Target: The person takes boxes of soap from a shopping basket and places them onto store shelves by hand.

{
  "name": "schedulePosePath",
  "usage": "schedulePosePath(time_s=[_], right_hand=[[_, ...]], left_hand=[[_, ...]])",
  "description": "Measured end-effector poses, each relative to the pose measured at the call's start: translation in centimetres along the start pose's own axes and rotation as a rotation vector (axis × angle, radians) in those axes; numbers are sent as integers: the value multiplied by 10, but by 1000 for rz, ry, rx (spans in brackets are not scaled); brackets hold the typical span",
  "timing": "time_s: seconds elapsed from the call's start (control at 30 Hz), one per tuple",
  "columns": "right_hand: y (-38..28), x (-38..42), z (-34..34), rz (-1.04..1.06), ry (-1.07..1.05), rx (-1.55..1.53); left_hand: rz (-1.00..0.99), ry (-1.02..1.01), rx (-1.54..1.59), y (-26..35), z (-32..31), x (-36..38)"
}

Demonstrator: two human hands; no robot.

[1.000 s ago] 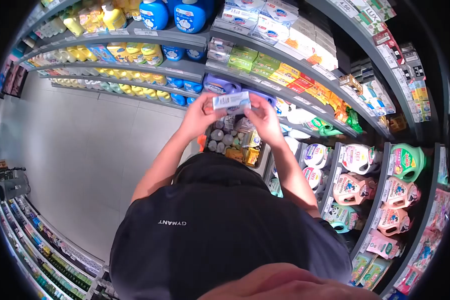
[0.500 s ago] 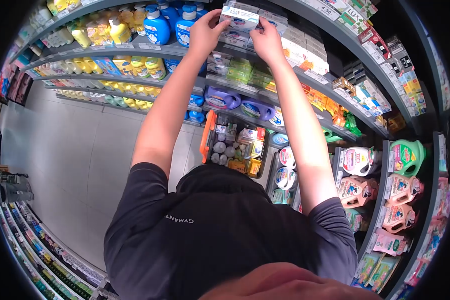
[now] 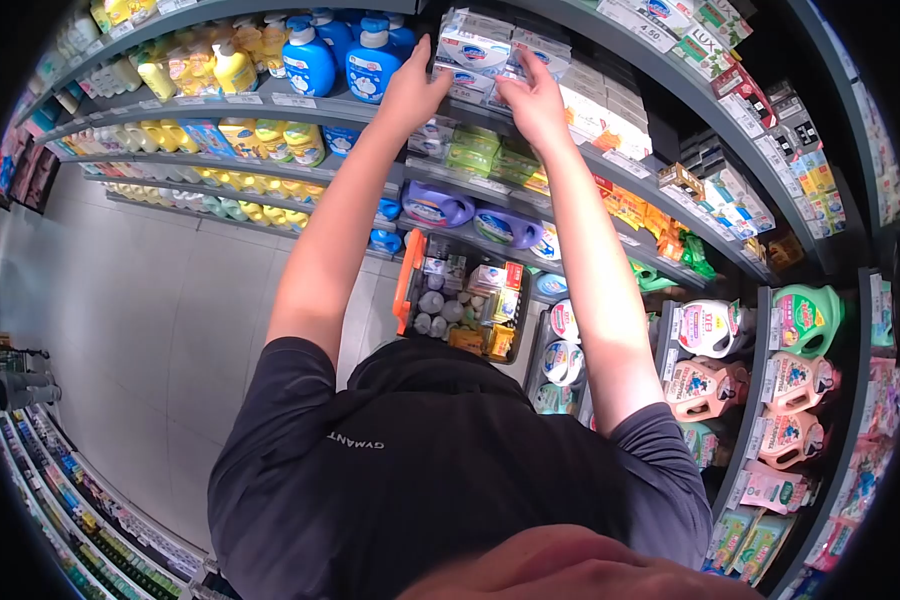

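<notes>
White soap boxes stand stacked on the upper shelf. At their left side is my left hand, its index finger pointing up and its thumb apart near the lower box. My right hand is in front of the boxes' right part, fingers extended, thumb close to the lower front edge. Neither hand appears to grip a box, though contact at the fingertips is hard to tell. More soap boxes sit just behind the right fingers.
Blue pump bottles stand left of the boxes. Below my arms, a basket with an orange handle holds several packages and round items. Detergent jugs fill shelves at the right. Grey floor extends at the left.
The box between my hands has gone from being held at its sides to resting with the stack. Both hands are slightly lower and their fingers have spread. The view has shifted a little.
</notes>
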State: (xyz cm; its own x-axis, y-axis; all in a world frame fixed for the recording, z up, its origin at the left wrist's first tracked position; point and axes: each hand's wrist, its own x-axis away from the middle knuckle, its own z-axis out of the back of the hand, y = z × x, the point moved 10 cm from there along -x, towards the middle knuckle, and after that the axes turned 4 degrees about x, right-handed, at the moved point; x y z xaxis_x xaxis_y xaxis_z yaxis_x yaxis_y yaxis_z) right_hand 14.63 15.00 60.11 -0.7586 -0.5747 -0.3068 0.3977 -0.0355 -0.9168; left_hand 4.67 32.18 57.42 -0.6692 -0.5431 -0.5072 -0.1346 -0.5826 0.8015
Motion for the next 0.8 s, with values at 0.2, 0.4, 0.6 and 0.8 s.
schedulePosePath(time_s=[0.2,0.4,0.6,0.8], right_hand=[[20,89,26,-8,122,-259],[228,234,-20,-577,-37,-274],[424,422,-102,-1312,-314,-341],[581,492,-163,-1601,-248,-476]], left_hand=[[45,70,247,-13,15,105],[255,-162,-38,-129,-30,266],[677,-264,-252,-244,-84,396],[966,-243,-162,-266,-86,410]])
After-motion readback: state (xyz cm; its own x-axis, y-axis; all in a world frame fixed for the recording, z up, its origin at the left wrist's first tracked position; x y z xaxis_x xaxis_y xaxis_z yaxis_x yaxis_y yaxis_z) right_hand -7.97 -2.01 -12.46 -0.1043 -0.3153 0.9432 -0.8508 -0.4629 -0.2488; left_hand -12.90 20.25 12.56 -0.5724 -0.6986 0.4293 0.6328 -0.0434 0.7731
